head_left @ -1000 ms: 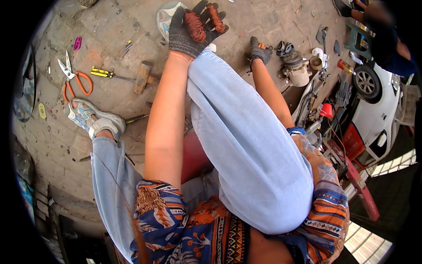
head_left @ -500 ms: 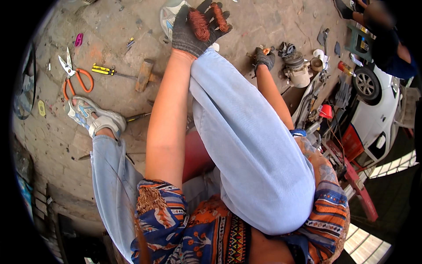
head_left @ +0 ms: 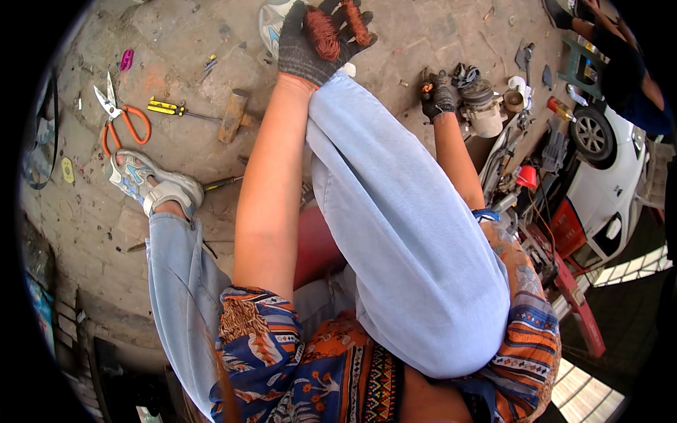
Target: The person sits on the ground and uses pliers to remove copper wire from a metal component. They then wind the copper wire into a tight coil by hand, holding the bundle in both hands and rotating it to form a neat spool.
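Note:
My left hand (head_left: 305, 58), in a dark knit glove, is at the top centre beyond my raised knee. It holds two bundles of reddish copper wire: a thicker copper coil (head_left: 323, 34) near the thumb and a thinner copper coil (head_left: 357, 24) among the fingers. Farther right, my right hand (head_left: 440, 97), also gloved, is low over the ground with its fingers curled. A small orange-copper bit (head_left: 427, 87) shows at the fingertips; its exact kind is too small to tell. Beside that hand stands a round metal machine part with a pulley (head_left: 483, 106).
At left lie orange-handled shears (head_left: 127, 127), a yellow screwdriver (head_left: 166, 108) and a hammer (head_left: 233, 116). Dark scraps (head_left: 465, 75) and a brown ring (head_left: 513, 101) surround the machine part. A white car (head_left: 610, 180) and another person (head_left: 631, 77) are at right.
My right hand has shifted a little right and its wrist has turned, bringing it closer to the machine part. My left hand still holds the copper coils, nearly in place.

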`<action>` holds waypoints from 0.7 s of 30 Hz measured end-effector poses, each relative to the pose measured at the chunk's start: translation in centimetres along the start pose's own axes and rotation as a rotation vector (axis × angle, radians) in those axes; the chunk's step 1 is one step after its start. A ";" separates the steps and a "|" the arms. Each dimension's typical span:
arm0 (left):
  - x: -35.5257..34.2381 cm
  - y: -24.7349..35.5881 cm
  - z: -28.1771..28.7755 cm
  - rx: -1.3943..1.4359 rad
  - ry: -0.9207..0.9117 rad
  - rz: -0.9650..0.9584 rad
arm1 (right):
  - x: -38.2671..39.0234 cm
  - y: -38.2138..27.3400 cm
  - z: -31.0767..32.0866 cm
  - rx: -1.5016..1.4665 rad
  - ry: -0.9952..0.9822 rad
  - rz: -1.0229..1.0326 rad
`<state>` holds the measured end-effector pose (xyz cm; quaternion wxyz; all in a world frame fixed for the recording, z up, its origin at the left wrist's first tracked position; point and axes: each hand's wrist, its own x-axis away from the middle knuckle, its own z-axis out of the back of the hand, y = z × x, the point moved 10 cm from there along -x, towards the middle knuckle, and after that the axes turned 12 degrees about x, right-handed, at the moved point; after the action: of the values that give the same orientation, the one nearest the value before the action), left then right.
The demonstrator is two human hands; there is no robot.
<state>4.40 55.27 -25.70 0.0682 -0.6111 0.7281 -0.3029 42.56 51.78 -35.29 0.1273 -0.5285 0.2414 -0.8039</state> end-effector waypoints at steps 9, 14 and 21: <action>-0.1 0.0 0.0 -0.022 -0.025 0.004 | 3.6 1.4 -0.4 -0.064 -0.105 0.041; -0.1 -0.2 0.0 0.007 -0.015 0.005 | 4.5 1.2 -2.1 0.275 -0.002 0.273; -0.2 -0.1 -0.4 -0.016 -0.023 -0.003 | 9.5 -2.0 -5.0 0.924 0.418 0.376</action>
<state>4.35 55.62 -25.37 0.0712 -0.6163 0.7286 -0.2901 34.24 50.40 -28.36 0.4377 -0.1939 -0.0268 -0.8776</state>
